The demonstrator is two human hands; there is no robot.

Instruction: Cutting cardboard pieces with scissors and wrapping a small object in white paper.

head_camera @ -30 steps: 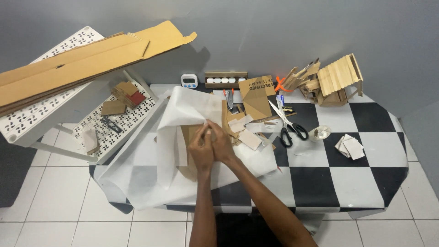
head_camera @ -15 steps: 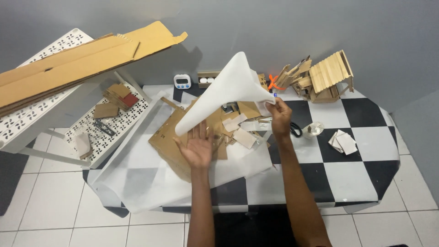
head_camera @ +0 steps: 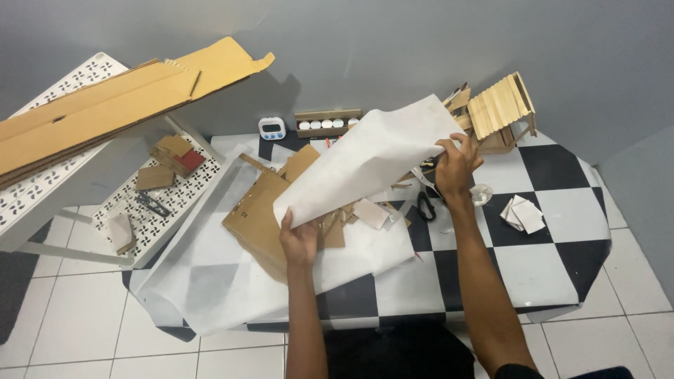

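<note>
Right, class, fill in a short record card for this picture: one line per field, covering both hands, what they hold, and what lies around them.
left hand: grips the lower corner of the white sheet
right hand: grips the sheet's upper right edge
white sheet: lifted off the table, curved between both hands
under the sheet: brown cardboard piece lying on translucent paper
table: black and white checkered top
far edge: small wooden-stick house, white timer
right of hands: folded white paper

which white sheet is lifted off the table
The white paper sheet, held up between the left hand and right hand. The larger translucent sheet lies flat, draped over the table's edge.
</note>
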